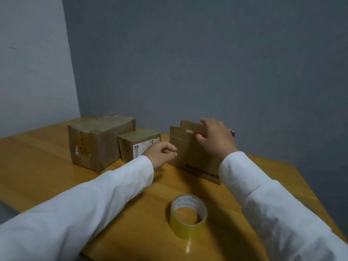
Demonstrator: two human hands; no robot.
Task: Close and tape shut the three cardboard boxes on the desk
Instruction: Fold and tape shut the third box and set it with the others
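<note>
Box (190,155) flaps stand upright at 12 o'clock from the right hand (214,140), whose grip holds them; left hand (162,153) grip is curled, empty.

Three brown cardboard boxes on the surface. Large box (98,142) far left, flaps down, taped over the top. Small box (138,145) touching its right side, closed, white label on the front. Third box (190,157) right of them, apart, flaps standing up, open. Clear yellowish tape roll (188,215) lying flat near the front edge.
</note>
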